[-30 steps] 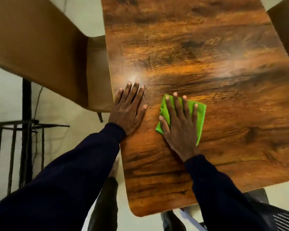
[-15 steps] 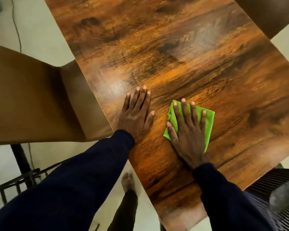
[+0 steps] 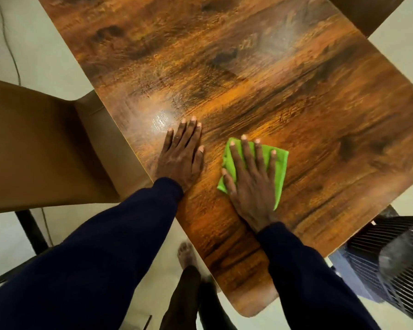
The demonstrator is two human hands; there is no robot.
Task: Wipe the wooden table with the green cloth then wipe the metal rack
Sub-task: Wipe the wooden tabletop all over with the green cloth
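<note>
I press my flat right grip on the green cloth to wipe; left grip, nine o'clock, braces open-palmed on the desk.

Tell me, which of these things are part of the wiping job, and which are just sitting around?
In the job: green cloth, flat under the right hand; wooden table; left hand, flat on the table.
Lying about: brown chair; black slatted appliance.
</note>
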